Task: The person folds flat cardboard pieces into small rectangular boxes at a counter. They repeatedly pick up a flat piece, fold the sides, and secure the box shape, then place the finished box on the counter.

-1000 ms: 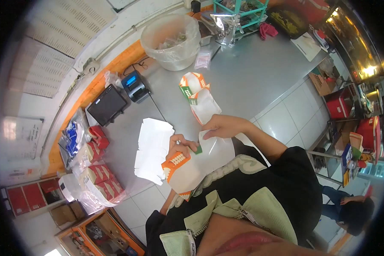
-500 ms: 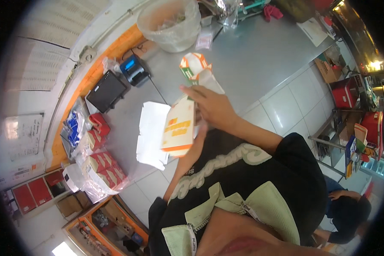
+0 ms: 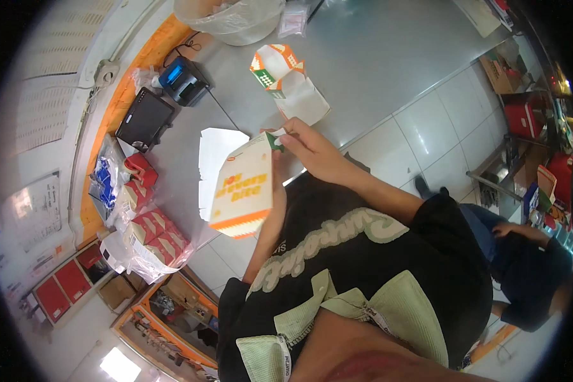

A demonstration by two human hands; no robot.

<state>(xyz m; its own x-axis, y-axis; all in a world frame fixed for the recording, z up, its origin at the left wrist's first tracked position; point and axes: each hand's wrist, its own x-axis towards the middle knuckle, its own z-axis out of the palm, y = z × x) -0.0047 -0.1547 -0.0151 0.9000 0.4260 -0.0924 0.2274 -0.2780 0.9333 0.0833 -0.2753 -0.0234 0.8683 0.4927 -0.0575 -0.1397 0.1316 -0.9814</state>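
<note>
Left of fingers: flat white blanks (image 3: 218, 159) on tabletop (image 3: 375, 57). Left hand (image 3: 277, 191) behind printed carton (image 3: 242, 194), grip hidden, cannot tell. Right hand (image 3: 312, 151) fingers (image 3: 286, 137) pinched shut on carton's top corner flap. Risk: thin card tearing or creasing at pinch; carton slipping, dropping onto blanks. Beyond fingers: folded box (image 3: 286, 83).

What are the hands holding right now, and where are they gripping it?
Right hand pinches the top corner of a folded cardboard food box; left hand, mostly hidden, supports its back.
</note>
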